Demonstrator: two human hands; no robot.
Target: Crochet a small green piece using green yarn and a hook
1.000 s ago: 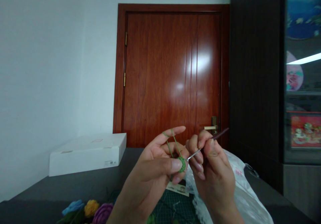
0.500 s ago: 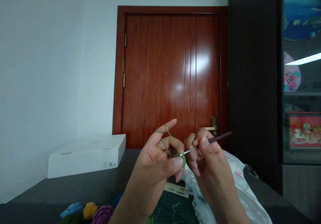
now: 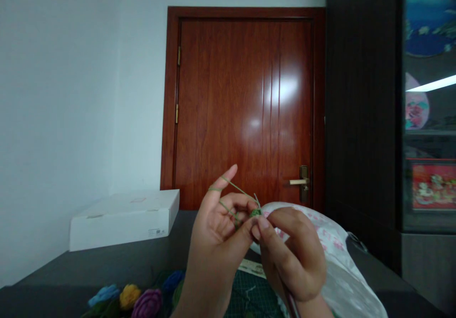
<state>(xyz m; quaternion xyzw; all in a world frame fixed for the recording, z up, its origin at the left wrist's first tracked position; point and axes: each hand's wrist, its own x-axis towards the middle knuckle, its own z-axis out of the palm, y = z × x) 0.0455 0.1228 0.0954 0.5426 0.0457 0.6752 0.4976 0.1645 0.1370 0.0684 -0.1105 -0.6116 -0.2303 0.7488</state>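
Between thumb and fingers, my left hand [image 3: 223, 230] pinches a small piece of green crochet [image 3: 255, 213]. Green yarn [image 3: 238, 187] loops round its raised index finger and runs down to the work. My right hand [image 3: 295, 251] is closed on a crochet hook [image 3: 259, 204], whose metal tip points up past the green piece, with the yarn touching it. The hook's dark handle [image 3: 290, 301] slants down below the right palm. Both thumbs meet at the crochet, and part of it is hidden behind them.
Crocheted flowers in blue [image 3: 104, 295], yellow [image 3: 129, 297] and purple [image 3: 147, 303] lie at the front left. A green cutting mat [image 3: 245, 289] and a pale ruler [image 3: 252, 267] are under the hands. A white plastic bag [image 3: 342, 261] is on the right, a white box [image 3: 123, 223] at the back left.
My right hand has turned and come down to the left, so the hook now stands steeply with its tip up instead of lying sideways. My left hand has shifted slightly left.
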